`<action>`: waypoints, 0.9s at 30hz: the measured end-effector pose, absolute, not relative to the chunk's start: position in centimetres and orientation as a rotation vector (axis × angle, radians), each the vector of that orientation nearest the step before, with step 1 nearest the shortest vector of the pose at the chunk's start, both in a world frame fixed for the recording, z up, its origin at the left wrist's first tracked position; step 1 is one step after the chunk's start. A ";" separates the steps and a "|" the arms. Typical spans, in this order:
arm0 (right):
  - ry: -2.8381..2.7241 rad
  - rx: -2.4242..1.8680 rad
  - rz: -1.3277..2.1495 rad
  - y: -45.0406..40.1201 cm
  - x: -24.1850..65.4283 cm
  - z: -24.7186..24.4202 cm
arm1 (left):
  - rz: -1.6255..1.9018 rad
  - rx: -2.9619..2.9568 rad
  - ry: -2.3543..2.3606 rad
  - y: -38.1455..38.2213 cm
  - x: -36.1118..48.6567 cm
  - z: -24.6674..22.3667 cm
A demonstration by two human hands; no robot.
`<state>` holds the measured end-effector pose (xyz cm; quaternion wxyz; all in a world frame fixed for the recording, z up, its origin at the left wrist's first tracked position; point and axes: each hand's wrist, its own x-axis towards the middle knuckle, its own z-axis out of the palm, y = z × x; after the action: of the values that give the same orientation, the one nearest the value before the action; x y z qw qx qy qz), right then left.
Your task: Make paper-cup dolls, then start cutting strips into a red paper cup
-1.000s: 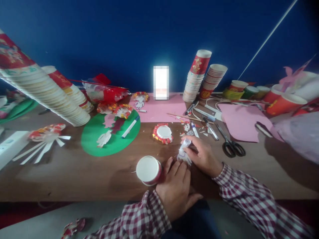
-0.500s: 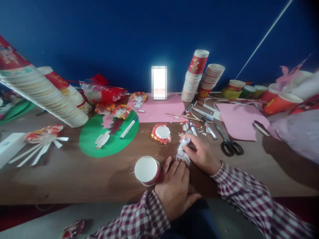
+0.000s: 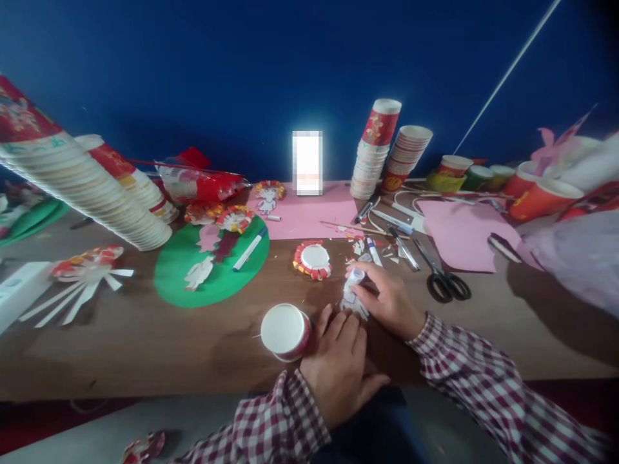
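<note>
In the head view, my right hand (image 3: 391, 298) pinches a white glue stick (image 3: 356, 277), tilted with its lower end on a white paper cutout (image 3: 352, 303). The cutout has drawn dark lines and lies on the table. My left hand (image 3: 336, 354) rests flat, its fingers stretched out and the fingertips at the cutout's lower edge. Just left of that hand stands a paper cup (image 3: 284, 332), its pale round end facing up. A red and yellow fringed paper ring with a white centre (image 3: 313, 259) lies beyond the hands.
Black-handled scissors (image 3: 447, 283) lie to the right, near pink paper (image 3: 459, 235) and pens (image 3: 403, 248). A green paper disc (image 3: 167, 283) with cutouts and a marker (image 3: 250, 249) is at left. Tall cup stacks (image 3: 370, 158) stand at the back; another stack (image 3: 97, 174) leans at left.
My right hand and the glue stick have shifted slightly left and down over the cutout. My left hand stays in place. The whole view has moved a little.
</note>
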<state>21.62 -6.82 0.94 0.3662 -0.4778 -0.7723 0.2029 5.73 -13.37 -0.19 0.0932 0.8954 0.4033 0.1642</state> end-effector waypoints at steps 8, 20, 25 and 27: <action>-1.688 -1.375 0.126 -7.4 24.8 2.1 | 0.541 2.643 1.185 -13.5 5.7 -0.1; -2.027 -1.601 -0.200 -9.9 25.6 1.1 | 0.633 2.729 1.086 -13.8 5.9 -0.2; -2.007 -1.612 0.472 -12.5 22.2 1.8 | 0.770 2.671 1.043 -13.8 5.6 0.4; -1.862 -1.545 0.764 -12.5 22.1 2.1 | 0.856 2.632 1.061 -13.8 5.5 0.6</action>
<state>22.13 -12.51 2.06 0.2977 -0.5813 -0.7006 0.2874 5.49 -13.80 0.56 0.0886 0.8845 0.3564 0.2876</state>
